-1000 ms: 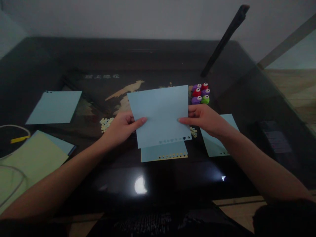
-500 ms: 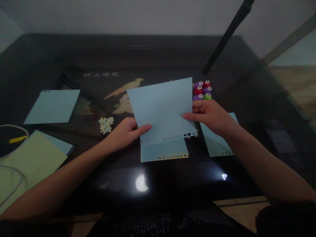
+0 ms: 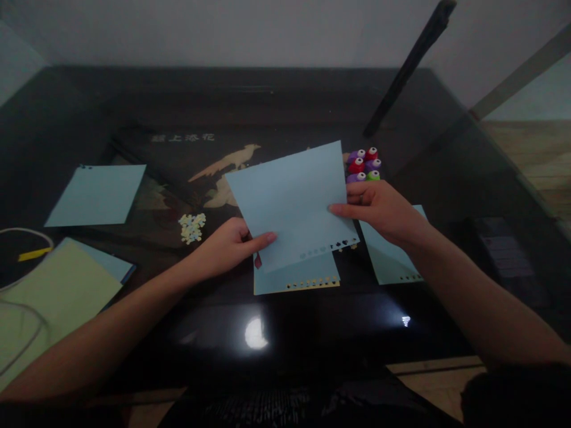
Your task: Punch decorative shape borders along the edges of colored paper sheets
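Note:
Both hands hold one light blue sheet of paper, tilted above the table, with a row of punched shapes along its near edge. My left hand is closed on its left edge, thumb on top. On the right edge, my right hand pinches it, thumb on top and fingers beneath. Under it lies a punched blue sheet with a yellowish edge, partly covered. Several craft punches in purple, red and green stand just beyond my right hand. A pile of small paper cut-outs lies left of my left hand.
A pale punched sheet lies partly under my right forearm. At left are a blue sheet, yellow-green paper and a white cable. A dark phone-like object lies at right; a black pole rises behind.
The held sheet has tilted slightly, its left side coming nearer and lower while its right near corner rises a little. Both hands keep their hold.

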The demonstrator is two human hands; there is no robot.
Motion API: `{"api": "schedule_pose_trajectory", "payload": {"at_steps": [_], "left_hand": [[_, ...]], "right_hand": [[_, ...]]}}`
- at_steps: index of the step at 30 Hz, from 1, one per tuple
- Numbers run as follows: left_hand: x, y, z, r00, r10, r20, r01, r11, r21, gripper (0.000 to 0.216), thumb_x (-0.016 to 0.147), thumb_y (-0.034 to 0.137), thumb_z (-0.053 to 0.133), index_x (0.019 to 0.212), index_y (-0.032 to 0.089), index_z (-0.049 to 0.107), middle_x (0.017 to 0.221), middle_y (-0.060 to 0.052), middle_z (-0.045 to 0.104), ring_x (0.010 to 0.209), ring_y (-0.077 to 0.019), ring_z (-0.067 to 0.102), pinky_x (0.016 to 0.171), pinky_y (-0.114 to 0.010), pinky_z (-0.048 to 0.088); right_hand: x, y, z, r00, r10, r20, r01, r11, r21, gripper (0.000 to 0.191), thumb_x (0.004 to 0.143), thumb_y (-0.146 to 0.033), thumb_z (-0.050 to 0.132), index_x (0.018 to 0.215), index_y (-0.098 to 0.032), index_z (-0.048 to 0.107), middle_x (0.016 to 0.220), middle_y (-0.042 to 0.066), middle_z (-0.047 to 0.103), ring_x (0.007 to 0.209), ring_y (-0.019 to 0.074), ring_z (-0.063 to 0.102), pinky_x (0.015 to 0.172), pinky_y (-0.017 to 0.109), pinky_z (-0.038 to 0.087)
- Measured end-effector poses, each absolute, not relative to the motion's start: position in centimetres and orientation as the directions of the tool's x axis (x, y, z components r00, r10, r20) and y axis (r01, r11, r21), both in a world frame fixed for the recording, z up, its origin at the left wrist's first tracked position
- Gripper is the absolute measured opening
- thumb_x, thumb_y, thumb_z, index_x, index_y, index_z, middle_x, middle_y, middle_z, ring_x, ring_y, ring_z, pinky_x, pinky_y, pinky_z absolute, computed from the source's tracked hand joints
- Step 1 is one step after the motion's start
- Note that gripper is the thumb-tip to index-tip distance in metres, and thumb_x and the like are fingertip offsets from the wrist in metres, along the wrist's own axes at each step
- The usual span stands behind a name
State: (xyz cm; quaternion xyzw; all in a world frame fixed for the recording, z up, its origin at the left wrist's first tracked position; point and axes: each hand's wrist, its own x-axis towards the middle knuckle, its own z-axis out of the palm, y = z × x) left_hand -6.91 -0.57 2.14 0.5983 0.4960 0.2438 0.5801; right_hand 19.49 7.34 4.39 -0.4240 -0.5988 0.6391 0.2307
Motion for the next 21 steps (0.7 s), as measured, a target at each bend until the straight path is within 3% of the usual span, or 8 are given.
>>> {"api": "schedule_pose_trajectory", "payload": {"at_steps": [7,13,21], "left_hand": [[-6.2,-1.03,2.15,0.437,0.823,-0.363,0.222,0.292,0.93,0.02,0.083,0.037,0.062,0.083,0.017,0.058,0.057,0.002,0.06,0.044,-0.01,0.053,0.045,-0.022,0.044],[-6.08,-1.28,1.64,0.445,0.792,-0.417,0.219,0.355,0.909,0.024,0.083,0.037,0.063,0.093,0.017,0.055,0.058,0.003,0.06,0.045,-0.0117,0.054,0.046,-0.024,0.042],[-6.09,-1.65,1.23,0.489,0.757,-0.434,0.264,0.346,0.9,0.024,0.084,0.041,0.061,0.081,0.017,0.057,0.051,0.002,0.058,0.046,-0.0117,0.051,0.048,-0.024,0.035]], "right_hand": [[19.58,7.54,3.9,-0.549,0.793,-0.264,0.256,-0.141,-0.956,0.017,0.074,-0.033,0.074,0.086,-0.021,0.073,0.082,0.003,0.074,0.069,0.0185,0.067,0.064,0.034,0.056],[19.4,7.53,3.74,-0.574,0.767,-0.287,0.273,-0.152,-0.95,0.019,0.075,-0.035,0.073,0.087,-0.019,0.072,0.082,0.003,0.074,0.069,0.017,0.066,0.06,0.03,0.053],[19.46,7.73,3.34,-0.605,0.748,-0.273,0.267,-0.132,-0.955,0.019,0.076,-0.036,0.071,0.083,-0.018,0.068,0.074,0.001,0.069,0.066,0.0148,0.063,0.058,0.028,0.05]]}}
